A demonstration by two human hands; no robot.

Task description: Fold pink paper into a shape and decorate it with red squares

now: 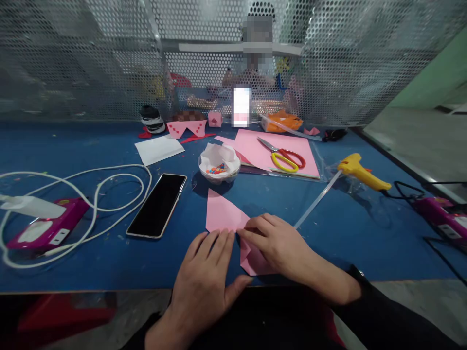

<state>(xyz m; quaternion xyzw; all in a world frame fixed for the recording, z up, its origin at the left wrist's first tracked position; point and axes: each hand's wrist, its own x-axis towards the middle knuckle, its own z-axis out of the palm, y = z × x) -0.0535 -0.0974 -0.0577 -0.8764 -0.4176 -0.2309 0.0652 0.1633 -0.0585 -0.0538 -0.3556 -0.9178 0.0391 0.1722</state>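
Note:
A folded piece of pink paper [223, 214] lies on the blue table [357, 228] near its front edge. My left hand [206, 274] rests flat on the paper's near left part, fingers stretched out and together. My right hand [275, 243] lies across the paper's right part, its fingers pressing down along a fold. Both hands cover the near half of the paper.
A black phone [157, 205] lies left of the paper, beside white cables [109, 194] and a pink power strip [47, 226]. Behind are a white bowl [219, 167], pink sheets [270, 150] with scissors [284, 156], and a yellow glue gun [359, 171]. Another person sits behind the mesh screen [73, 58].

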